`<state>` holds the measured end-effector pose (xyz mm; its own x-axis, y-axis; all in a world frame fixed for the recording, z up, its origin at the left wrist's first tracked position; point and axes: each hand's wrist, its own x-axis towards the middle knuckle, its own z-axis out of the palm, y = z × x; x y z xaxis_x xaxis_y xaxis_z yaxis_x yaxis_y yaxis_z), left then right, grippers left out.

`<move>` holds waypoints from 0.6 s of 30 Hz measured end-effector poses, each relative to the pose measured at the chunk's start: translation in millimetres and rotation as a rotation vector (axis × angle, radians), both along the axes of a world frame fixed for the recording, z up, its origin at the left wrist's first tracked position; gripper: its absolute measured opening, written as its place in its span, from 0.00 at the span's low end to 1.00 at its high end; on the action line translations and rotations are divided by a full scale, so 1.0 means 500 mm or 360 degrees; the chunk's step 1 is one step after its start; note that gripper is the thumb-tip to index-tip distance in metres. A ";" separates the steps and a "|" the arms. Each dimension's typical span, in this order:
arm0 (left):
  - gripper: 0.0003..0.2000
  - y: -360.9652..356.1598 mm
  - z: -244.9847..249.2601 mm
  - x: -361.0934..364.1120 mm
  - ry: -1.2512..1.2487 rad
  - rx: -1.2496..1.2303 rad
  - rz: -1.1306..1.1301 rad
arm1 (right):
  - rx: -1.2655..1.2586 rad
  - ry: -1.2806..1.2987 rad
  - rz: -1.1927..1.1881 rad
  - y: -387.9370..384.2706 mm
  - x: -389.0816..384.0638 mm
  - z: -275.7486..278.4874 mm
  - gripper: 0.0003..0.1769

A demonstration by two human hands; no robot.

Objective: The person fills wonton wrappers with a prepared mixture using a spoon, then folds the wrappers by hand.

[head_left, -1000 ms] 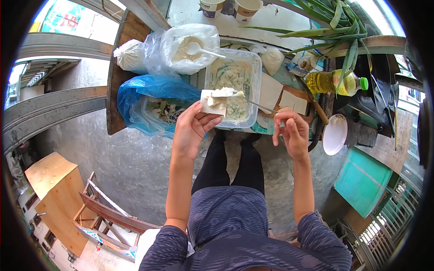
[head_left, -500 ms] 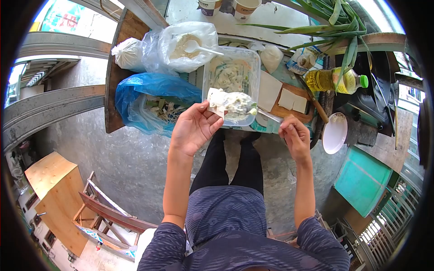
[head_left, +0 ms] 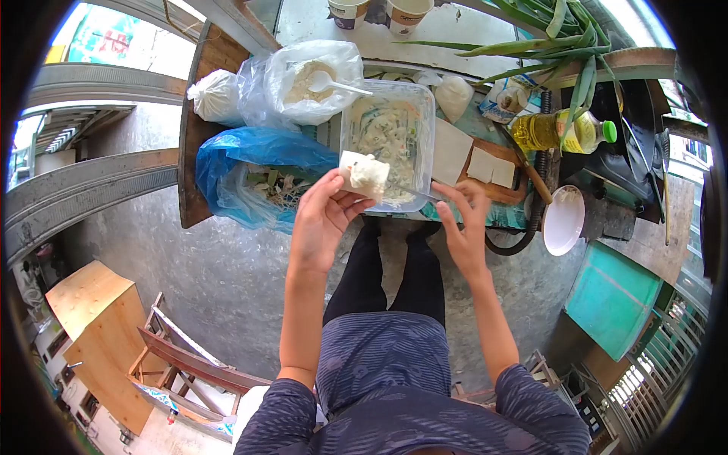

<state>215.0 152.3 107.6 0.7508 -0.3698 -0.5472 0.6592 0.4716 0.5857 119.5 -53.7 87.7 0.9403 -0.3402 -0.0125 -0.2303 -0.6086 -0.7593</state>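
Note:
My left hand (head_left: 322, 216) pinches a square white wrapper (head_left: 350, 184) at its edge. On that wrapper lies a mound of creamy white filling (head_left: 367, 174). Behind it stands a clear plastic tub (head_left: 429, 125) with more of the creamy mix (head_left: 387, 133), flecked with green, inside. A metal spoon (head_left: 418, 194) leans in the tub's near right corner, its handle pointing to my right hand (head_left: 469, 227). The fingers of that hand are spread around the handle's end, with no firm grip visible. More square wrappers (head_left: 491, 167) lie on a wooden board (head_left: 485, 191) to the right.
Left of the tub are a blue plastic bag (head_left: 227, 159) of scraps and a bag of pale powder (head_left: 334, 57) with a white spoon. At right stand an oil bottle (head_left: 557, 133), a knife (head_left: 537, 182), a white bowl (head_left: 563, 220) and green leafy stalks (head_left: 576, 45). Paper cups (head_left: 406, 15) stand behind.
The loaded spoon has left the wrapper, leaving filling on it, and now rests in the tub. My right hand has moved left and its fingers have spread.

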 end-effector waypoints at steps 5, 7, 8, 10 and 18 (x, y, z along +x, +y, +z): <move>0.16 -0.023 0.009 -0.014 -0.0052 -0.0001 -0.0260 | 0.0093 -0.0196 0.0144 0.055 0.016 0.052 0.13; 0.16 -0.030 0.005 -0.015 -0.0100 0.0030 -0.0373 | 0.0572 -0.0189 0.0070 0.076 0.019 0.043 0.12; 0.16 -0.036 0.011 -0.017 -0.0128 0.0143 -0.0326 | 0.0695 -0.0129 0.0011 0.080 0.023 0.044 0.12; 0.17 -0.037 0.020 -0.016 -0.0293 0.0342 -0.0412 | 0.0902 -0.0184 -0.0084 0.083 0.021 0.029 0.12; 0.20 -0.028 0.036 -0.010 -0.0408 0.0307 -0.0561 | 0.1393 -0.0099 -0.0135 0.073 0.029 0.034 0.16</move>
